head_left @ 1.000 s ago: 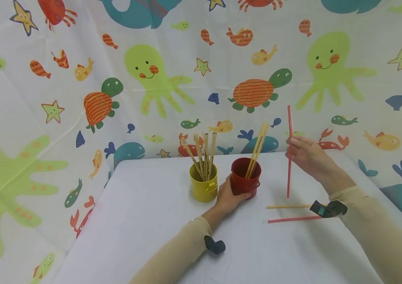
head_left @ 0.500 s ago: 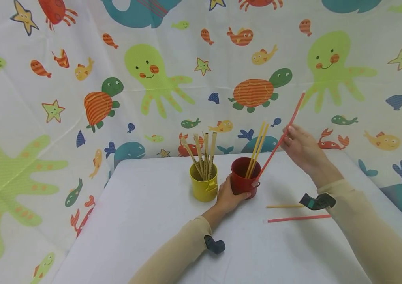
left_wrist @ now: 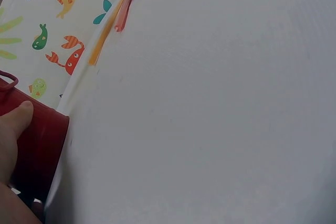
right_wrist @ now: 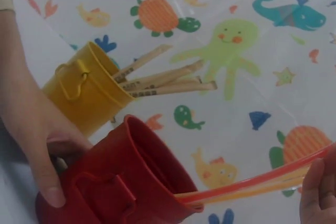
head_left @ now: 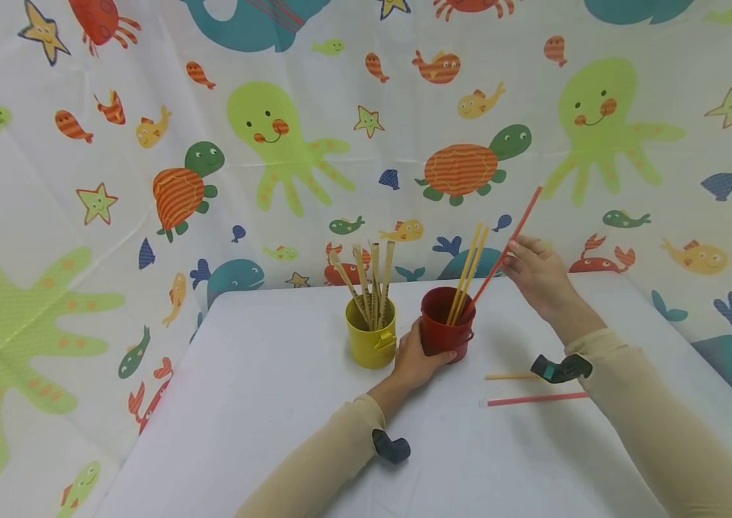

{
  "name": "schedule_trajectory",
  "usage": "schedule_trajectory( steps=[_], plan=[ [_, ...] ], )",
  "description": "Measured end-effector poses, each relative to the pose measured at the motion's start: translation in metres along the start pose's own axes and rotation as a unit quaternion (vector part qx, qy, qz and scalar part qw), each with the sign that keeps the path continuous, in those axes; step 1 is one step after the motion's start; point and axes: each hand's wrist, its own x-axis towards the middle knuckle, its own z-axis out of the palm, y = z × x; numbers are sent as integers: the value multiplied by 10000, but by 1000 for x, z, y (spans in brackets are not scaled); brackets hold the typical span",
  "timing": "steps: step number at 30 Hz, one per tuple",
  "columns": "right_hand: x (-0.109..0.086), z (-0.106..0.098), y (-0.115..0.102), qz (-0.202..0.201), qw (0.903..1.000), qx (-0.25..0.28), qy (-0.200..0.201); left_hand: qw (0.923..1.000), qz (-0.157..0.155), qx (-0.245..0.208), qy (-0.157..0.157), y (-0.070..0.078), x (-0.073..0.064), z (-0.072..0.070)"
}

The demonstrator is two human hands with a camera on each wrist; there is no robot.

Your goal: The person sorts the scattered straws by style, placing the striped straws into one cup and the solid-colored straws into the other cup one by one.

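My left hand (head_left: 416, 357) grips the side of the small red bucket (head_left: 438, 347), thumb across its front. That bucket stands on the table with two yellow straws (head_left: 472, 267) leaning in it. My right hand (head_left: 539, 279) pinches a long red straw (head_left: 524, 216) near its middle, above and right of the bucket. The straw slants, its lower end inside the bucket's mouth beside the yellow ones. In the right wrist view the red straw (right_wrist: 252, 181) lies over the bucket's rim. The left wrist view shows the left thumb (left_wrist: 21, 118) pressed on the bucket's wall.
Left of the red bucket stands a yellow bucket (head_left: 366, 350) holding several paper-wrapped sticks (head_left: 375, 277). A yellow straw (head_left: 510, 376) and another red straw (head_left: 534, 399) lie on the white table (head_left: 262, 403) under the right forearm. A sea-animal printed curtain (head_left: 314, 165) hangs behind.
My right hand has moved left and tilted the red straw from upright to slanting, then put its lower end into the red bucket. The left hand has stayed on the bucket.
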Motion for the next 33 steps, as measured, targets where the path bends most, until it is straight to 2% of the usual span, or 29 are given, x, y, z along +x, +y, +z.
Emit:
schedule_trajectory(
  steps=[7,13,18,24,33],
  plan=[
    [-1,-2,21,336,9984,-442,79,10000,-68,54,17,1,1,1],
    [1,-5,35,349,9967,-725,45,9999,-94,85,25,1,1,1],
    [1,-8,45,542,9929,-1035,213,9999,-60,120,19,-1,2,1],
    [3,-12,52,776,9842,-1547,372,9999,-54,139,37,-2,3,1],
    [3,-14,56,988,9781,-1791,385,9999,-46,155,40,-2,3,1]
  ],
)
